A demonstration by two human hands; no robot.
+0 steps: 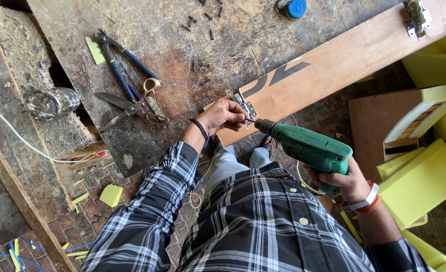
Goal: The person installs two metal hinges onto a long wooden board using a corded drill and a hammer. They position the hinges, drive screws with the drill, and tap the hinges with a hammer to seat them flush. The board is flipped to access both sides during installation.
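Green drill [311, 148] gripped in right hand [346, 181]; left hand [225, 115] pinches hinge [246, 109] on wooden board [344, 60].

The only marking in view is a set of bold black angular printed shapes [275, 78] on the long brown wooden board [354, 50], near its hinged end. No packages, signs or screens appear.

A single camera worn on the head looks almost straight down over the person's own chest and checked shirt. It sits close, with both hands filling the middle of the frame: the left hand [226, 115] just above centre, the right hand [348, 182] lower right. The worn bench [193, 45] runs across the upper frame, and the brick floor [132, 201] shows lower left beneath it
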